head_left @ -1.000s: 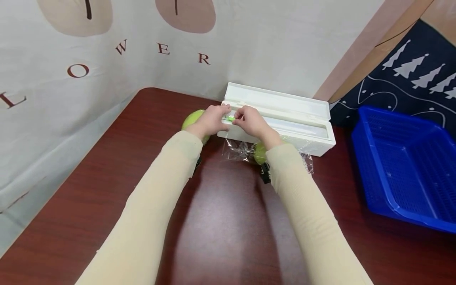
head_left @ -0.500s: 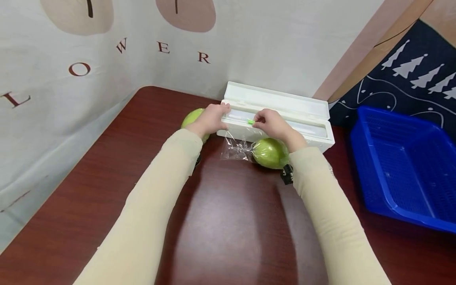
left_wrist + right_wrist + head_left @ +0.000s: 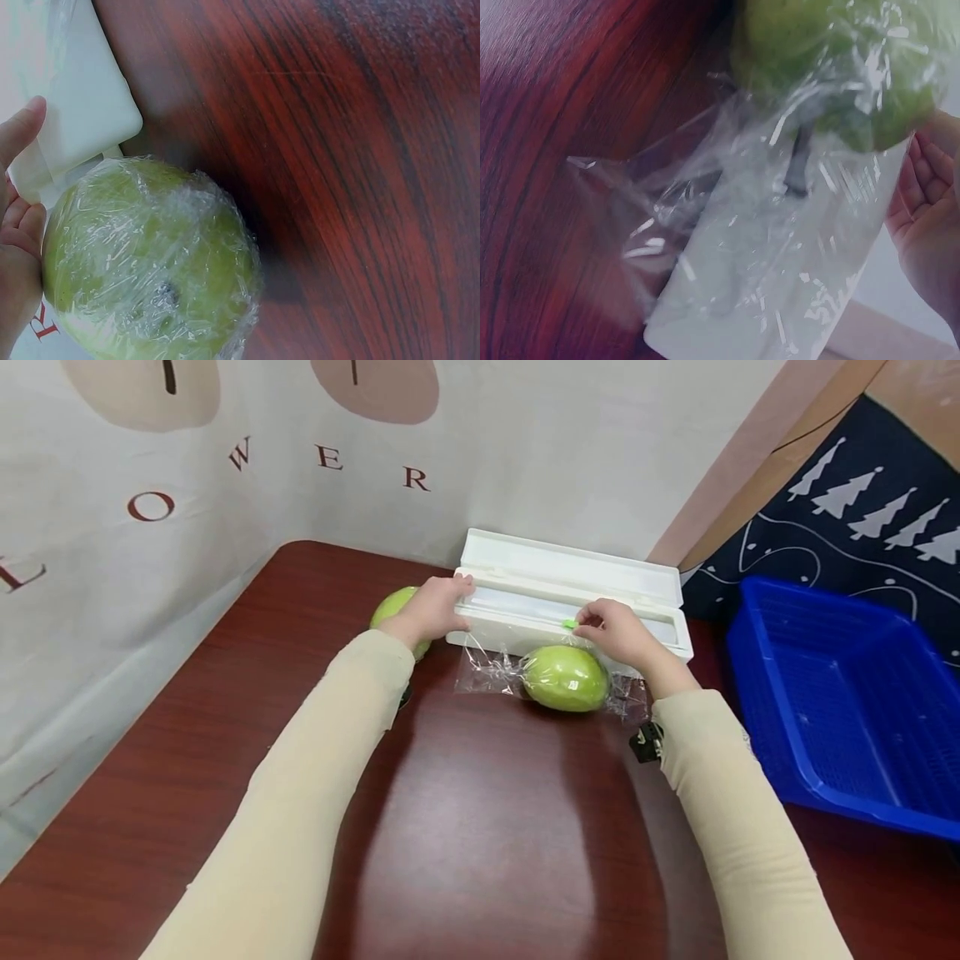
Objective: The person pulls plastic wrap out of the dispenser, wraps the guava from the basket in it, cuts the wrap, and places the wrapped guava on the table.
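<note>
A white cling film dispenser (image 3: pixel 487 632) stands at the back of the table, its lid raised. My left hand (image 3: pixel 429 608) holds its left end, thumb on the front wall and fingers over the top. With thumb and fingertips my right hand (image 3: pixel 618 631) pinches a small bright green slide cutter (image 3: pixel 570 624) on the dispenser's front edge, right of its middle. In front lies a large green fruit (image 3: pixel 566 678) under clear film (image 3: pixel 487 673) that spreads out on both sides. Another green fruit (image 3: pixel 150 262), wrapped tightly in film, sits beside my left wrist.
A blue plastic basket (image 3: pixel 802 760) stands on the right side of the table (image 3: pixel 480 843). Behind the dispenser hangs a printed white cloth (image 3: pixel 547 452), with the raised lid (image 3: pixel 570 564) close to it.
My right hand has slid the green cutter rightward along the dispenser from near its left end. The fruit in front has come into full view. My left hand has stayed on the dispenser's end.
</note>
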`<state>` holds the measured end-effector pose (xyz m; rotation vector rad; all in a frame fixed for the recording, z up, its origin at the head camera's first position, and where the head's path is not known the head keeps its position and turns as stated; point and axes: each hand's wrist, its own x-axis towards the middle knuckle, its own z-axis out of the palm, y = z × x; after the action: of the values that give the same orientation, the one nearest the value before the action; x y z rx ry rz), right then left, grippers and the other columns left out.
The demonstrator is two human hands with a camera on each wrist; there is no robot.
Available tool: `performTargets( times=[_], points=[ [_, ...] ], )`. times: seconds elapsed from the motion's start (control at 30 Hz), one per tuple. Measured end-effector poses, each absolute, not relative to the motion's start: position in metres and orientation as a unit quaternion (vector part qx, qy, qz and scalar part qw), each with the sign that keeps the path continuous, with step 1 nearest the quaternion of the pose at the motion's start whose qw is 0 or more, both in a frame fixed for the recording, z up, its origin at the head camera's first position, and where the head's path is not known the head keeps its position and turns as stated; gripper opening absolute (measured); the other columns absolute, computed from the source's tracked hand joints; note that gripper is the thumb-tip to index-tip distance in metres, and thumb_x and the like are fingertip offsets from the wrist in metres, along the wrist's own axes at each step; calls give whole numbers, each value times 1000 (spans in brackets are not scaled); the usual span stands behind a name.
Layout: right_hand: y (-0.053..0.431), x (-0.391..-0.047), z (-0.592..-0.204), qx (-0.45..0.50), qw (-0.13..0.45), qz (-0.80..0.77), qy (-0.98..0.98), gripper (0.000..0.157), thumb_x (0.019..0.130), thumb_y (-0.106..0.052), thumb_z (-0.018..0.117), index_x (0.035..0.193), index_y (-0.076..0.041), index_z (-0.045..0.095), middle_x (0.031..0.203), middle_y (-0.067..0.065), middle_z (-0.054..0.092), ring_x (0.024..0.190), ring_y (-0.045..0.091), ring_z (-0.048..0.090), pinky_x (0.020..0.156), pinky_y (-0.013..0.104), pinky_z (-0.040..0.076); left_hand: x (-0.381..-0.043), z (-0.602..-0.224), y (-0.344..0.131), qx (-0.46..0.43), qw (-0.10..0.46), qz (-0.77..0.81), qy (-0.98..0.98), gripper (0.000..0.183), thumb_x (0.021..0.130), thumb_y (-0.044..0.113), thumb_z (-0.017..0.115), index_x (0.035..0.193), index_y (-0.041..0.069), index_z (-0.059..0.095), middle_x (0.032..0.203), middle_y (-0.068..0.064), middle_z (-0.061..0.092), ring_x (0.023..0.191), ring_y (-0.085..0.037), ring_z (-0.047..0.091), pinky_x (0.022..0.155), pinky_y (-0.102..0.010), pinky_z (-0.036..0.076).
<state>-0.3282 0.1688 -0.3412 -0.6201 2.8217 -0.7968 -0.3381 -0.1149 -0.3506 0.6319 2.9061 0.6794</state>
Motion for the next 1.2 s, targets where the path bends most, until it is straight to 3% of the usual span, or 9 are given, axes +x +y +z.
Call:
performTargets(
  times=[0.33,0.83,1.2],
  points=[
    [183,-326,-347,-179,72,-304,933,20,93,-12,56,104,5,56,101,21,58,92,28,52,82,39,42,-338,-352,-116,200,49,228,952,62,79,9,69,135,-3,45,147,-18,34,140,-29,27,116,-34,23],
    [222,-319,-348,-169,29,-287,943,18,91,-8,57,101,8,57,106,26,56,104,38,52,94,53,43,-339,-352,-118,202,38,214,955,52,78,9,69,126,-4,54,146,-19,36,138,-31,31,115,-35,24],
    [242,-313,-347,-172,-8,-273,946,17,89,-7,60,97,8,58,113,27,55,114,39,44,100,53,32,-338,-351,-116,209,38,217,953,61,78,9,68,133,-4,47,146,-20,36,137,-32,32,115,-36,25]
  ],
)
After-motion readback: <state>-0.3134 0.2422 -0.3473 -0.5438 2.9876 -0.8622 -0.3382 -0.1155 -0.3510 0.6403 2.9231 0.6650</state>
